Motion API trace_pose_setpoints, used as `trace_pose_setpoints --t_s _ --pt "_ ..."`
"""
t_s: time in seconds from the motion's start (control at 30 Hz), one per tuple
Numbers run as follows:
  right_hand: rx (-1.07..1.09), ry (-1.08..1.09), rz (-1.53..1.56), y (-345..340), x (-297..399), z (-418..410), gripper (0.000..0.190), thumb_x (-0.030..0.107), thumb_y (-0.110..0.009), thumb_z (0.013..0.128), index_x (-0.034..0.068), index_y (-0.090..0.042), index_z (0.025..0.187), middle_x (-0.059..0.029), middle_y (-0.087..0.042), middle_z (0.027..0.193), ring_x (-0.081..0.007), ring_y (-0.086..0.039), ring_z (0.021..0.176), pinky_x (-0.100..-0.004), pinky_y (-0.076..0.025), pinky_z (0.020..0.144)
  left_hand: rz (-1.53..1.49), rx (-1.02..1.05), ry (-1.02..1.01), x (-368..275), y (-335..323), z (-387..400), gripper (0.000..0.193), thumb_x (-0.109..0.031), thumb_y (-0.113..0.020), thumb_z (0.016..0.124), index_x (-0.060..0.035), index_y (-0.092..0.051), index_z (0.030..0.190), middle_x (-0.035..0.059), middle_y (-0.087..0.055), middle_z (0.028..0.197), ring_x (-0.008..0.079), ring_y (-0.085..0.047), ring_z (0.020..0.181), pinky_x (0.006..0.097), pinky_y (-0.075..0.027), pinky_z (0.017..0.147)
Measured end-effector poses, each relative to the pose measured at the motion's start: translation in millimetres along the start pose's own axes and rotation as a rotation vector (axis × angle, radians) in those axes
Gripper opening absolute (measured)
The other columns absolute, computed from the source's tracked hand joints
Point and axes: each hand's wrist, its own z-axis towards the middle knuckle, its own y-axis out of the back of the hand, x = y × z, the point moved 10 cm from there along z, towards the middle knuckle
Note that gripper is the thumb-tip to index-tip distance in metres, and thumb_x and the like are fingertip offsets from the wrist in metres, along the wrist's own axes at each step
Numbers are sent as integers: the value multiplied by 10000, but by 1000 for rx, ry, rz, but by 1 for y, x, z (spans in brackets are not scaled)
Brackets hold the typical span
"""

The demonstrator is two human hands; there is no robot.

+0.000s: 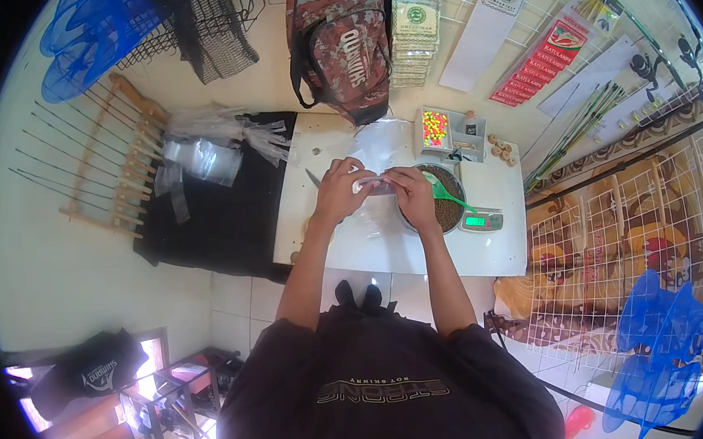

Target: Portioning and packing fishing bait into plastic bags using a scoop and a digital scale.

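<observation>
Between my two hands, a small clear plastic bag (376, 188) is pinched by its edges above the white table (354, 250). My left hand (338, 191) has its thumb and fingers on the left side of the bag. The fingertips of my right hand (412, 193) grip the other side. A round metal bowl (462, 193) of brown pellets (447, 212) is partly hidden behind my right hand, with a green plastic spoon (442, 192) lying in it. Flat clear plastic (382, 139) lies on the table beyond my hands. Close to my left hand, a dark blade (312, 177) shows in part.
A digital scale (481, 220) with a lit green display adjoins the bowl. Behind it stands a divided grey box (468, 148) holding bright beads (435, 127) and a small bottle (470, 122). Plastic bags (204, 157) lie on black cloth (222, 229) at left. A camouflage bag (344, 47) hangs ahead.
</observation>
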Motion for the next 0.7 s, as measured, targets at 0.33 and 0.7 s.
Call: trace_pose_setpoints --t_s 0.33,0.7 --pt "-25 64 1 -33 15 6 172 10 -625 750 75 -706 888 -62 -671 898 -249 -609 830 -353 -484 732 3 -80 -10 21 31 -13 185 -181 -702 756 -154 -699 939 29 -583 1050 254 -502 1037 358 -448 882" --pt "7 33 -71 -125 30 16 171 19 -623 735 85 -703 870 -57 -667 885 -253 -607 810 -360 -476 730 40 8 -61 103 61 -20 117 -171 -687 771 -130 -709 878 5 -614 966 237 -512 1012 353 -450 872"
